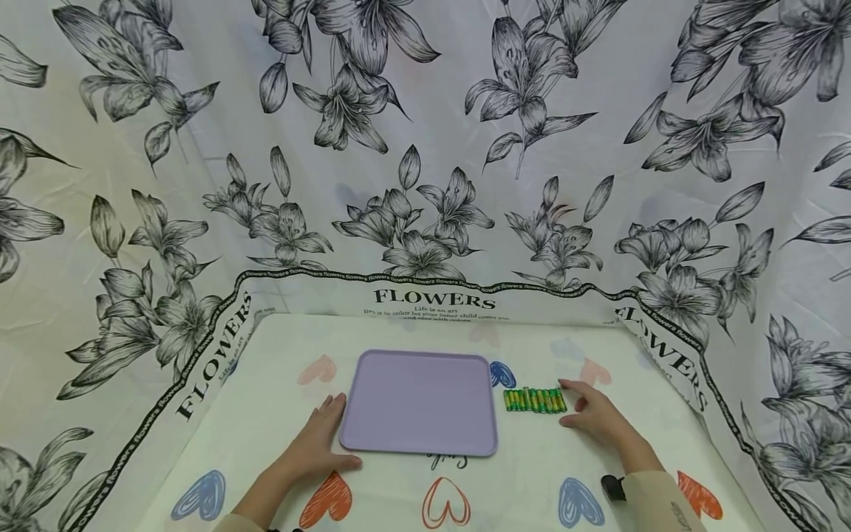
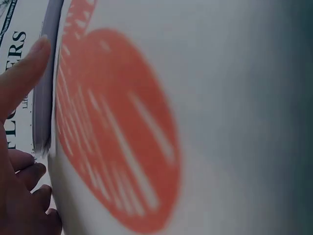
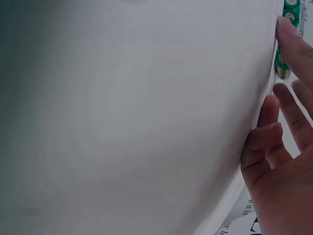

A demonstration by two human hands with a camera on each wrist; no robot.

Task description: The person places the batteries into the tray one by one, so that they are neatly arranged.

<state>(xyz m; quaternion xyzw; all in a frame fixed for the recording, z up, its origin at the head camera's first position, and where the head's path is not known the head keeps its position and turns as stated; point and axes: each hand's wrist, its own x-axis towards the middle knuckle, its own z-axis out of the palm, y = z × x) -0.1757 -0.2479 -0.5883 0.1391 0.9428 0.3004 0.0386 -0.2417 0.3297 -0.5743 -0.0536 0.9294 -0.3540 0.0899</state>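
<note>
A pale purple rectangular tray (image 1: pixel 425 403) lies flat on the table. To its right, green-and-yellow batteries (image 1: pixel 535 400) lie side by side in a tight row. My left hand (image 1: pixel 315 447) is at the tray's lower left corner, fingers along the left edge and thumb spread below; whether it touches the rim is unclear. In the left wrist view the tray's side (image 2: pixel 43 98) appears beyond the thumb. At the row's right end my right hand (image 1: pixel 595 414) has thumb and forefinger apart. The right wrist view shows battery ends (image 3: pixel 281 61) partly behind the thumb.
A white cloth printed with hearts (image 1: pixel 323 499) covers the table. Flower-patterned curtains (image 1: pixel 425 222) enclose the back and both sides. A small black object (image 1: pixel 612 488) sits by the right wrist.
</note>
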